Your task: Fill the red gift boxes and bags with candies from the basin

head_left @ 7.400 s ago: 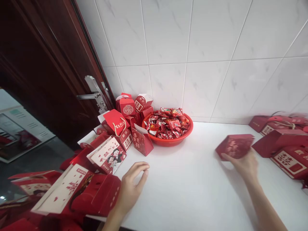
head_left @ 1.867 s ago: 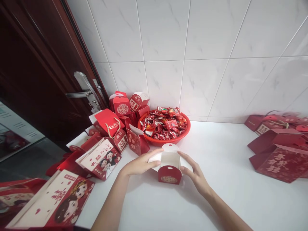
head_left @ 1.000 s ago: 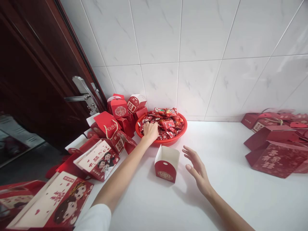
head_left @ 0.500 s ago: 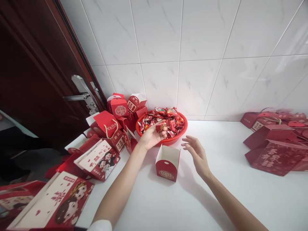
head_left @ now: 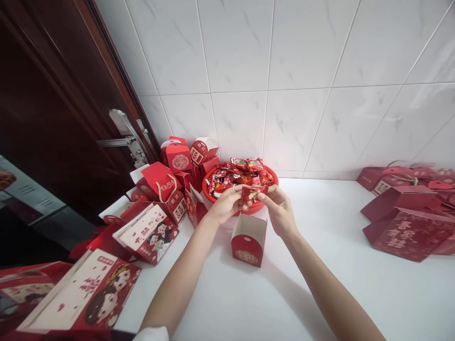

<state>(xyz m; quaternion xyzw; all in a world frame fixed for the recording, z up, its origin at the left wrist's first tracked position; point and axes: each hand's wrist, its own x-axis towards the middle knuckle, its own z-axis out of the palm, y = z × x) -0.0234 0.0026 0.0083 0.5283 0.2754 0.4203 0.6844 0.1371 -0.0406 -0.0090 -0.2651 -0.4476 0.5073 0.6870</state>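
Between my two hands is a red-wrapped candy point(head_left: 251, 193) with a gold patch, held over the front rim of a red bowl point(head_left: 209, 193). My left hand point(head_left: 229, 204) grips its left side, fingers closed. From the other side my right hand point(head_left: 280, 208) pinches the candy's right end between thumb and fingers. Heaped wrapped candies point(head_left: 234, 176) fill the bowl. Just below my hands, an open red gift box point(head_left: 248, 250) with a pale inside stands upright on the white table; how much lies inside it is hidden from me.
Red gift boxes point(head_left: 177, 158) and bags point(head_left: 151, 232) printed with cartoon couples crowd the left side. More folded red boxes point(head_left: 408, 232) lie at the right. A tiled wall point(head_left: 302, 128) rises behind, and a dark door point(head_left: 64, 94) with a metal handle stands at left.
My right hand has moved left and in, from open beside the box to gripping the candy. My left hand has brought the candy slightly to the right.
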